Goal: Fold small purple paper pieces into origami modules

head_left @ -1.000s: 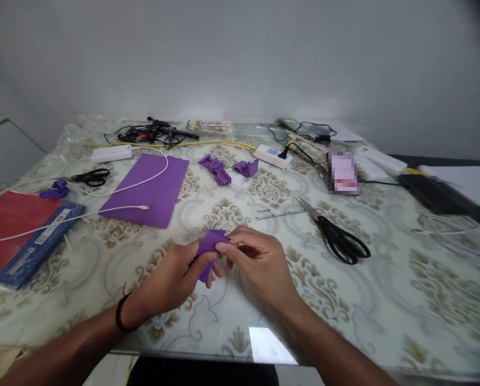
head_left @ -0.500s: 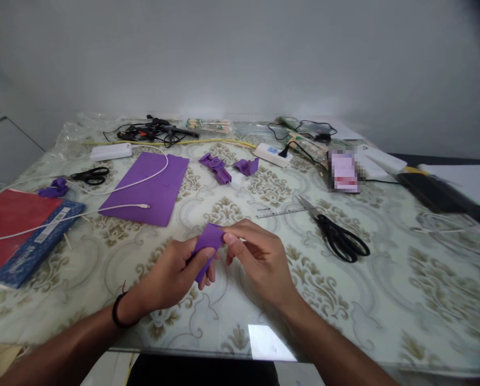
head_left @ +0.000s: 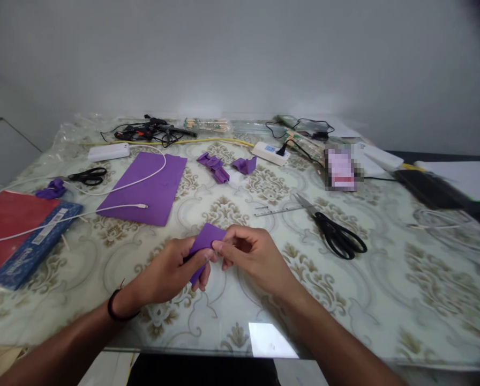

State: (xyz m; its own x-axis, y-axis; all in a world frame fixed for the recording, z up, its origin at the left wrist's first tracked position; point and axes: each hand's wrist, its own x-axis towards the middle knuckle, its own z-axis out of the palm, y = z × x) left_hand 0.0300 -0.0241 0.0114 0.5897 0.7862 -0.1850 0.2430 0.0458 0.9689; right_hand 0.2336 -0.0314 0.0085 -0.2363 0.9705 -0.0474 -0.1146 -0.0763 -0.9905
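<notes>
In the head view, one small folded purple paper (head_left: 208,237) sat just below the centre of the frame, held above the surface (head_left: 384,311). The left hand (head_left: 171,271) had its fingers clamped on it, thumb on top; the right hand (head_left: 260,257) pinched its right corner between thumb and fingers.

Two pleated purple pieces (head_left: 214,167) lay at upper centre, one crumpled purple piece (head_left: 51,189) at left, and a large purple sheet (head_left: 155,195) left of centre. Two black-handled scissors were out: one pair (head_left: 322,224) right of centre, its tip beside a clear ruler (head_left: 278,210), the other pair (head_left: 83,176) at upper left. Two bundles of wooden sticks (head_left: 208,125) and one white power strip (head_left: 266,153) lay toward the back.

The surface was pale and glossy, with gold-brown floral scrolls, before a plain grey wall (head_left: 240,64). At left, a red pack (head_left: 10,214) bore a blue band (head_left: 27,260) with white lettering too blurred to read.
</notes>
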